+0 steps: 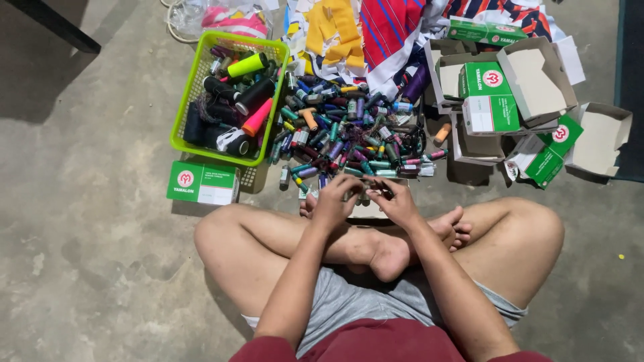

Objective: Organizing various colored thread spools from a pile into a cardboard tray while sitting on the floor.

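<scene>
**Two hands at a pile of small thread spools**

Head view. Two bare hands meet above the crossed legs of a seated person. The left hand (333, 199) and the right hand (396, 200) have their fingers curled toward each other around small thread spools (365, 194), held between the fingertips; how many spools lie in the grip cannot be told, nor exactly which fingers press them. The held spools are short cylinders, dark and partly hidden by the fingers.

Just beyond the grip spreads one pile of spools (349, 131), too many to count, in teal, purple, blue, pink and orange, most lying on their sides. Beyond the grip and to its left stands one lime-green basket (180, 127) holding larger cones, among them one yellow-green, one pink and several black. Directly left of the grip lies one closed green-and-white box (202, 182). To the right of the grip sit about six open cardboard boxes (537, 80), some green-faced. Farthest beyond the grip lie cloth scraps (376, 30), yellow and striped red.
</scene>
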